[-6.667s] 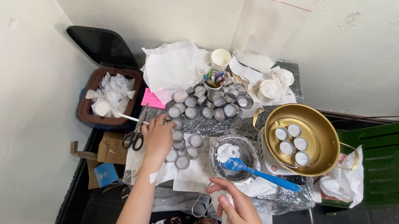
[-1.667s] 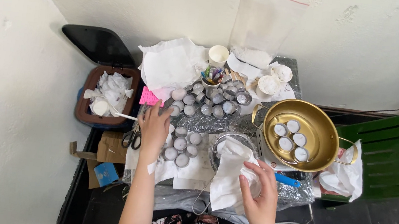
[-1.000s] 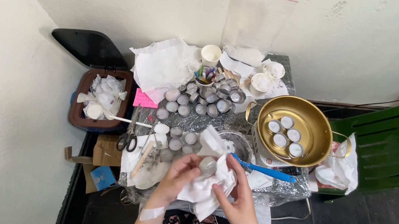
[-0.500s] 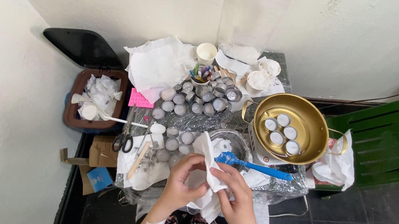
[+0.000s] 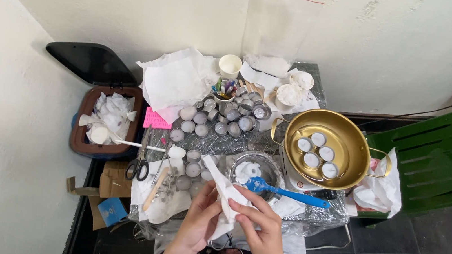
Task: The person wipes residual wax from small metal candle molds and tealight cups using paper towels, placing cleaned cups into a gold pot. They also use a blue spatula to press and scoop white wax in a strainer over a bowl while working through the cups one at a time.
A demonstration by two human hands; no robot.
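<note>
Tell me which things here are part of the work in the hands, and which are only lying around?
In hand:
- left hand and right hand, both gripping the white tissue

Lying about:
- black-handled scissors
- blue spatula in the small bowl
- gold pan with four tealights
- empty tealight cups
- green plastic chair

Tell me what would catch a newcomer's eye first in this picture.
First the shiny gold pan at the table's right, holding four small white-filled cups. Next, at the bottom centre, the left hand and right hand together grip a crumpled white paper towel, just in front of a glass bowl with a blue spatula lying across it. Behind them a crowd of little metal cups covers the foil-wrapped tabletop.
</note>
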